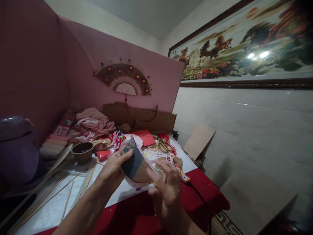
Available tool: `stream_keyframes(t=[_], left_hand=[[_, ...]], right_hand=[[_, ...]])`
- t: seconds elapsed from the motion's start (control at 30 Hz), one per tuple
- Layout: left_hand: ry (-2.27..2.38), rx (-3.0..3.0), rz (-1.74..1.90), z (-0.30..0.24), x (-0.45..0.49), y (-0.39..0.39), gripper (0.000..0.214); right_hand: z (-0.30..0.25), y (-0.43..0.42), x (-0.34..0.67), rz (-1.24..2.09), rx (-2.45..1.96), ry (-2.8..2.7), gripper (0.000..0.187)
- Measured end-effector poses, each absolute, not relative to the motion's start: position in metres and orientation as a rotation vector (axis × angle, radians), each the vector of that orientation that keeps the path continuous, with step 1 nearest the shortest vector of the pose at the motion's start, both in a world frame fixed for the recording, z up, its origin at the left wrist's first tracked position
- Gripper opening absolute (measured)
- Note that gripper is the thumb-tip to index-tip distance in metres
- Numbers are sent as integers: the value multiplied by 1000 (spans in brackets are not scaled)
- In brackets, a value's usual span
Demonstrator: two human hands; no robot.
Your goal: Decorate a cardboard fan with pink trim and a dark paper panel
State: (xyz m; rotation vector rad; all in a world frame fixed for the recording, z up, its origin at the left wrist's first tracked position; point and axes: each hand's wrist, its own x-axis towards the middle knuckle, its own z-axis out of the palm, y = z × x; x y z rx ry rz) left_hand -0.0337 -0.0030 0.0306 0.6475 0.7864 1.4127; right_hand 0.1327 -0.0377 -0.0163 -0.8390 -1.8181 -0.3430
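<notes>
Above the table, the left hand grips a fan-shaped cardboard piece backed with pale fabric, thumb pressed on its dark face, while the right hand pinches its lower right edge, a brown bowl well apart at left.

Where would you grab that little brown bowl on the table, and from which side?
Probably around its outer wall just under the rim, coming down from above. The brown bowl stands upright, mouth open, something dark inside, so keep it level. Boxes crowd its left and pink cloth lies behind, so the top looks freest.
</notes>
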Motion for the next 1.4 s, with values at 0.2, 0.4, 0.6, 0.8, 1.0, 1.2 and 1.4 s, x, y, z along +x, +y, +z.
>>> stream_keyframes(t=[0.2,0.4,0.6,0.8,1.0,1.2,1.4], left_hand=[[751,732,1400,29,-32,-3,26],[634,889,1410,31,-32,-8,52],[589,1042,1346,33,-27,-15,68],[662,995,1362,24,-23,-12,44],[670,1013,1294,22,-24,-12,45],[884,1062,1263,24,-18,-14,18],[879,1132,1298,25,-14,-14,22]], right_hand=[[-7,-12,135,688,-1057,-1618,37],[-19,0,126,1264,-791,-1429,32],[-26,-3,120,1382,-631,-1257,30],[-36,-5,114,1365,-683,-1328,36],[-12,-10,137,321,-958,-1590,18],[14,-14,143,-262,-795,-1850,38],[16,-12,144,-526,-824,-1956,42]])
